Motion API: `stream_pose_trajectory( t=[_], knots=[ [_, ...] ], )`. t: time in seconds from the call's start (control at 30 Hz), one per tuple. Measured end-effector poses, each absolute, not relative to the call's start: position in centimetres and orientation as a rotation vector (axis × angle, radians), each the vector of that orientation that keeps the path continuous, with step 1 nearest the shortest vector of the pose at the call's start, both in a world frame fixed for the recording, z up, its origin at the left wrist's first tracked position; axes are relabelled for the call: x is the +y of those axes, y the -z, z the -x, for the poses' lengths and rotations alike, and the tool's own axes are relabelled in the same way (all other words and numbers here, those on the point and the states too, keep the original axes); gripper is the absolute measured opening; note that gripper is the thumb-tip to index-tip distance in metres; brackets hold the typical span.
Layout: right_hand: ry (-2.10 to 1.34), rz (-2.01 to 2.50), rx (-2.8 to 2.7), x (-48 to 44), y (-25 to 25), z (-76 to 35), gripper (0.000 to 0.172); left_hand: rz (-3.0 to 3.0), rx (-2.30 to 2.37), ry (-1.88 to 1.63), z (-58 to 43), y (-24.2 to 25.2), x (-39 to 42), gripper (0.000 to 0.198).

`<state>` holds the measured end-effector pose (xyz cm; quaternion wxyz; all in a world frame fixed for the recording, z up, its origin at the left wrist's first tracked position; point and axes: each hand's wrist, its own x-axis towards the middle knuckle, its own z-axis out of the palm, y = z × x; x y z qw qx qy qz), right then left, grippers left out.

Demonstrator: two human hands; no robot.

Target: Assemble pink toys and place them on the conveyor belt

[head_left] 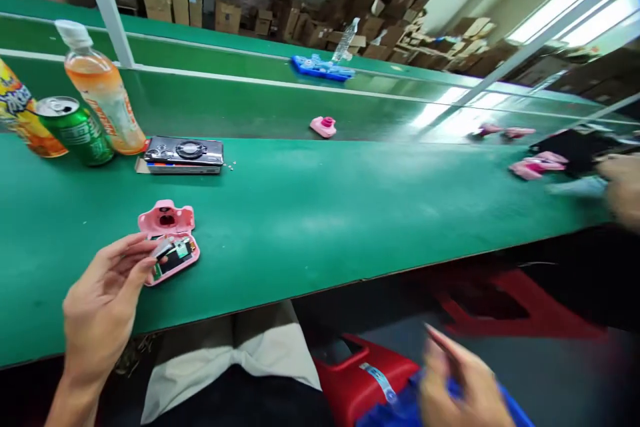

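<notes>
A pink toy camera shell (167, 220) lies open on the green workbench (320, 213), its circuit board (173, 259) showing in the lower half. Just beside it, the left hand (103, 300) curls, fingers (135, 250) apparently pinching a small pale piece (161, 247) above the board. Below the bench edge, the blurred right hand (460, 387) is partly closed; its grip cannot be told. Beyond the shell sit a black-and-silver device (183, 153), a green can (75, 130) and an orange drink bottle (103, 97). Well right of it, another person's hand (623, 190) is near pink parts (537, 165).
</notes>
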<state>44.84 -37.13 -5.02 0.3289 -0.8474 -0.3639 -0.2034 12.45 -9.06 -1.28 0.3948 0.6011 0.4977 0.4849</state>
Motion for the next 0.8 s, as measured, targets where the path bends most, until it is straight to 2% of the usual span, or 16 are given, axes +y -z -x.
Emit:
stream_pose_trajectory(
  t=[0.03, 0.13, 0.27, 0.5, 0.7, 0.8],
  knots=[
    [0.453, 2.089, -1.141, -32.3, 3.7, -43.1, 0.024, -1.577, 1.239, -1.211, -12.6, 1.3, -9.2, 0.037],
    [-0.061, 1.523, -1.841, -19.2, -0.6, -37.6, 0.031, -1.728, 1.16, -1.157, -12.4, 2.1, -9.4, 0.049],
    [-0.351, 1.033, -2.37, -10.4, -4.2, -33.5, 0.023, -1.861, 1.029, -1.136, -11.8, 3.3, -9.7, 0.056],
    [-0.616, 1.025, -2.514, -8.9, -5.2, -33.5, 0.023, -1.972, 1.012, -1.176, -11.7, 3.7, -9.8, 0.055],
    [-0.669, 1.106, -2.304, -8.6, -4.8, -33.6, 0.021, -2.135, 1.308, -1.191, -11.8, 2.4, -9.6, 0.041],
    [-0.646, 1.062, -2.293, -8.7, -3.5, -34.0, 0.023, -2.279, 1.308, -1.158, -12.2, 2.7, -9.3, 0.028]
  ],
)
